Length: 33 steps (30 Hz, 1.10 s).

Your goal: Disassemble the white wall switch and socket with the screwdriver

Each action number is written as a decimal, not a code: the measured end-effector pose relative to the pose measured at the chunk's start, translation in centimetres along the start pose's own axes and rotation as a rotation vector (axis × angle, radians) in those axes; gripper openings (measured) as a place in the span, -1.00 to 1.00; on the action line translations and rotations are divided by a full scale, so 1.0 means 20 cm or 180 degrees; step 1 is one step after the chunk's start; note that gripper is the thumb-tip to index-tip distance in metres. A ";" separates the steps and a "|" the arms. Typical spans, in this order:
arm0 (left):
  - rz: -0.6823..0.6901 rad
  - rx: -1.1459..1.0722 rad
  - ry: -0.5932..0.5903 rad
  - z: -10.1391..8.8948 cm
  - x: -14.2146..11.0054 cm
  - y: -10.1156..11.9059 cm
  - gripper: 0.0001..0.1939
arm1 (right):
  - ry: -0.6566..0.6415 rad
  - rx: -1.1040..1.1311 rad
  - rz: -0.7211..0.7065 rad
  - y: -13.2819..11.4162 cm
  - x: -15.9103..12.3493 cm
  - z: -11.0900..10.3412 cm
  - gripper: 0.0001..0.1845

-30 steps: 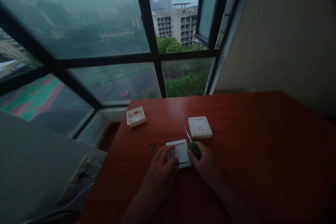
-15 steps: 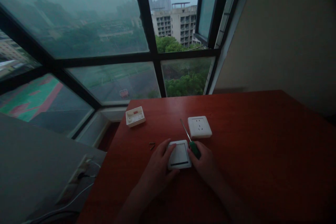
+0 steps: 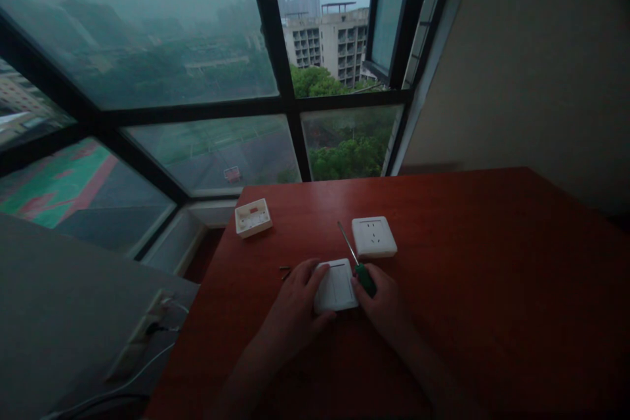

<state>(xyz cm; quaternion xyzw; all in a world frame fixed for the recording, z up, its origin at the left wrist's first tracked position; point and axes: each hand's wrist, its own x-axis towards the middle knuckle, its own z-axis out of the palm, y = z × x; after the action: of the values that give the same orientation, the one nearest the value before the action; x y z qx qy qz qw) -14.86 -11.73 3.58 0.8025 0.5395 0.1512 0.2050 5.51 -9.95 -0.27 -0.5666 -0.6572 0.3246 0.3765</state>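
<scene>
A white square wall switch lies on the table between my hands. My left hand grips its left side, with fingers at the top edge and on the face and the thumb at the lower edge. In my right hand is a screwdriver, held by its green handle. Its metal shaft points up and away to the left. The right fingertips are close to the switch's right edge; I cannot tell if they touch it. Small screws lie just beyond my left hand, partly covered by it.
A white wall socket sits beyond my right hand. At the far left corner of the red-brown table stands an open white mounting box. Windows rise behind the table. A power strip with cables is low on the left.
The dark gap along the switch's near edge has gone, and a dark line now shows at its far edge. My left hand has shifted slightly; the right hand keeps the screwdriver in place.
</scene>
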 end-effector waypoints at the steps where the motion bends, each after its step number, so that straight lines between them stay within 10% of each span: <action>1: -0.0002 0.0017 -0.0010 0.00 0.00 0.00 -0.17 | 0.0007 0.0000 -0.0006 0.00 0.00 0.00 -0.84; 33: 0.0308 0.0362 -0.0276 0.02 0.17 0.04 -0.11 | 0.0136 -0.0035 -0.0050 0.02 0.00 0.01 -0.82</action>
<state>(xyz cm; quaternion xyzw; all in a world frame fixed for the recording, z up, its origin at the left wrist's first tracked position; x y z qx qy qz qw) -12.74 -9.00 3.64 0.8438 0.4983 0.0952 0.1747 5.47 -9.89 -0.69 -0.5703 -0.6552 0.3057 0.3899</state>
